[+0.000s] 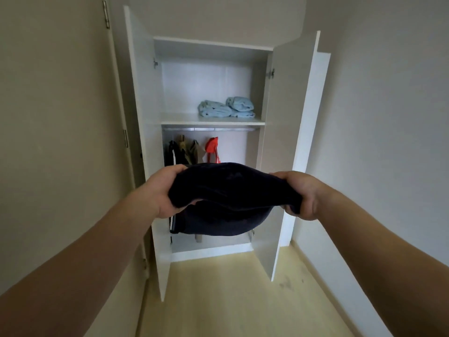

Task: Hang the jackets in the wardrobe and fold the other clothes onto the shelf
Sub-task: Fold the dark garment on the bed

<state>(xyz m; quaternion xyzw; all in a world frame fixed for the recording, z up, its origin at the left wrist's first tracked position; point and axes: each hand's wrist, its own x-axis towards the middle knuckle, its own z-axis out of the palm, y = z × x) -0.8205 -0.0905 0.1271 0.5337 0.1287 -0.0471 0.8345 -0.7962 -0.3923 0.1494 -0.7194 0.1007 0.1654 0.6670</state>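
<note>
A white wardrobe (194, 88) stands with both doors swung wide, the left door (143, 117) and the right door (286, 142) flanking an upper shelf (179, 117) and, just beneath it, a metal hanging rail (209, 129). Held out in front of the lower compartment, well below the shelf and clear of the pale wooden floor (218, 300), is a dark navy garment (230, 190), bundled in several layers and sagging in the middle between two outstretched arms. Behind it, four jackets (192, 150) hang from the rail, a red one (212, 145) at the right end of the row. On the shelf, toward its right side, lie light-blue folded clothes (226, 109) in a low pile. The person's left hand (160, 190) clenches the garment's left end, fingers curled under the cloth and thumb over it, and the right hand (301, 193) grips the right end in the same way. The droop suggests soft, limp fabric of modest weight, neither slippery nor fragile, that will keep no shape of its own. It looks best held by its two ends or supported from beneath, so the fold does not spill open on the way up to the bare left part of the shelf.
</note>
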